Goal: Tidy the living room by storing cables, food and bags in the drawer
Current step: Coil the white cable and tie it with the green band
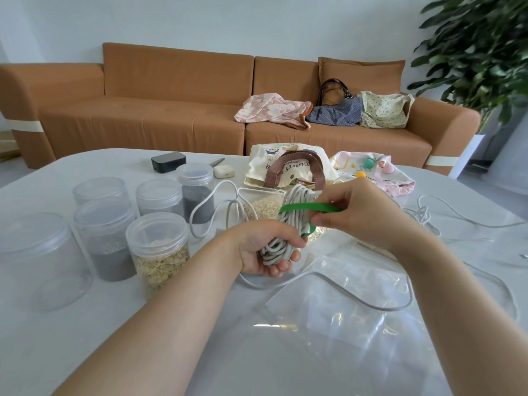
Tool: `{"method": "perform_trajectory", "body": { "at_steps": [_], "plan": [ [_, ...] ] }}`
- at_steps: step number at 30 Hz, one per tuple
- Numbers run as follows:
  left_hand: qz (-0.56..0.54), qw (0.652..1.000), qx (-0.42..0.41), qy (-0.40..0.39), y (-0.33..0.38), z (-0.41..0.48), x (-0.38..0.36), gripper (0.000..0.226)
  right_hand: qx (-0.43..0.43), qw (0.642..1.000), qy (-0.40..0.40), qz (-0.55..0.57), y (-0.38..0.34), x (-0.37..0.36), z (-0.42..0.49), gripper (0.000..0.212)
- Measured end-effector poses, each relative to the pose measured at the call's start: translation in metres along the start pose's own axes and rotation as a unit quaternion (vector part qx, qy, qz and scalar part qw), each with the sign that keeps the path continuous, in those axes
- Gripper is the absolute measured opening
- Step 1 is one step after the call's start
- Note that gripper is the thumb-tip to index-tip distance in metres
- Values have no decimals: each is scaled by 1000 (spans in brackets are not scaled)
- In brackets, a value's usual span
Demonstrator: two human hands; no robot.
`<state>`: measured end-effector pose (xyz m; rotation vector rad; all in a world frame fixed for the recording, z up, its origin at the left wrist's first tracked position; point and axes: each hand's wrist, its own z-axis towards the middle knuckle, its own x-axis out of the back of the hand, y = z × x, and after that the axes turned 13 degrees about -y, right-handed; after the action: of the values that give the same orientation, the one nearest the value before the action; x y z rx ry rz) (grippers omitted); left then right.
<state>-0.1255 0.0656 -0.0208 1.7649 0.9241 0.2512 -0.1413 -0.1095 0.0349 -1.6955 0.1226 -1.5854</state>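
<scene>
Binding a coiled cable bundle [288, 221] with a green strap [307, 207]

Gripping noted at centre of frame: left hand [265, 248] palm-up under the lower end of the bundle, fingers curled up round the white coils, thumb laid over the top. Bundle held above the white table [43, 338], tilted up and away toward the upper right.

Just right of centre, right hand [357, 210] pinching the green strap between thumb and forefinger, remaining fingers loosely curled. Strap looped round the upper part of the coil, one run crossing its front toward the pinch, another passing down the coil's right side near the left fingertips.

Logged elsewhere on the table:
- Left of frame: six clear lidded jars [105, 224], one with oats [158, 252], some with grey powder, the nearest-left apparently empty.
- Behind the bundle: cream tote bag [285, 165] with brown handles, and a pink bag [380, 174] to its right.
- Lower right: clear plastic bags [357, 318] lying flat, with a length of cable curving over them.
- Right edge: loose white cable [457, 214], uncoiled.
- Upper middle: black box [168, 161] and a white earbud case [224, 171], well apart from both hands.

Across the top of frame, brown sofa [171, 110] carrying three cloth bags [337, 112] side by side on its right seat. Potted plant [485, 52] at upper right.
</scene>
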Motion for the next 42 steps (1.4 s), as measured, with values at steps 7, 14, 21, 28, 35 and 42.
{"method": "perform_trajectory", "body": {
  "at_steps": [7,14,21,28,35,42],
  "plan": [
    [8,1000,10,-10,1,-1,2,11,-23,998,-16,-56,-4,0,-1,21],
    [5,1000,8,-19,0,-2,2,9,-7,998,6,-55,-9,-3,-1,24],
    [21,999,17,-26,2,-2,-1,11,-11,999,1,-47,-6,-7,2,19],
    [56,997,38,-27,4,-4,-5,12,25,996,31,-86,-6,-11,2,18],
    [92,994,55,-2,5,-5,-5,10,48,991,55,-117,-3,-16,5,15],
    [89,994,24,56,2,0,-4,13,15,990,66,-121,-6,-20,6,14]
  ]
}}
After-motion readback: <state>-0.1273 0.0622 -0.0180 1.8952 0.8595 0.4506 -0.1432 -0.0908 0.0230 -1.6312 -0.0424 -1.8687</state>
